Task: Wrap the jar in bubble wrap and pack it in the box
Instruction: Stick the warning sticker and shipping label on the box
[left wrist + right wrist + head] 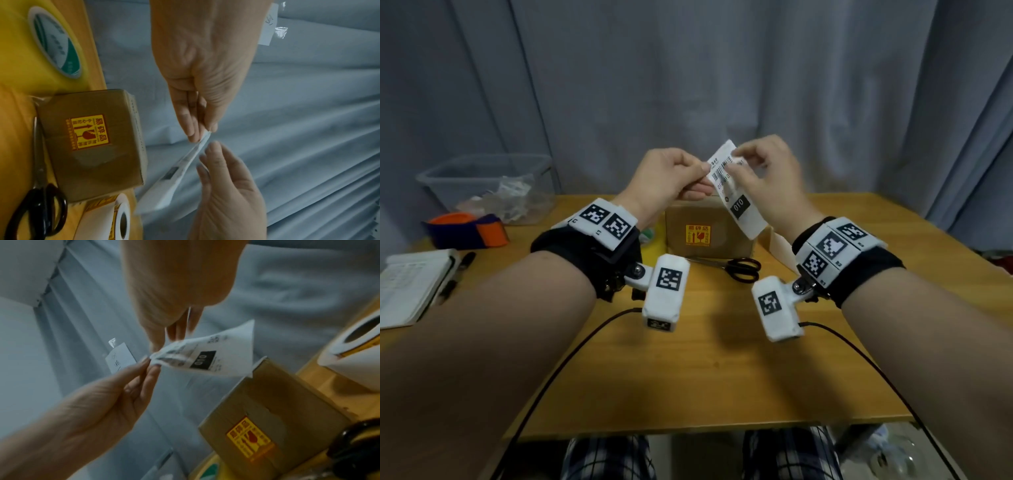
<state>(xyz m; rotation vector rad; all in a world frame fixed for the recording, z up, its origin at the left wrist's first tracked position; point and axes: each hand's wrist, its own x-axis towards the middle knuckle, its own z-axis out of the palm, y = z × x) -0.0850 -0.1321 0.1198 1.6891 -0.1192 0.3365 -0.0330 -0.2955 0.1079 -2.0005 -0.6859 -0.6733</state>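
Box [710, 224] closed and taped, fragile sticker on its front, on the table [705, 377] behind the scissors [736, 269]; jar not visible. Head: left hand [667, 181] and right hand [767, 171] both pinch a white shipping label [736, 195] above the box. Left wrist: thumb and fingers [191, 123] clamp the label's top edge; tape roll [55, 43] beside the box. Right wrist: fingertips [156, 344] nip the label corner; sticker roll [357, 344] just past the box.

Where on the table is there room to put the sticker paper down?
The table is bare in front, nearer than the scissors. Its right side past the box looks free too. The left is crowded: notebook, tape holder, plastic bin.
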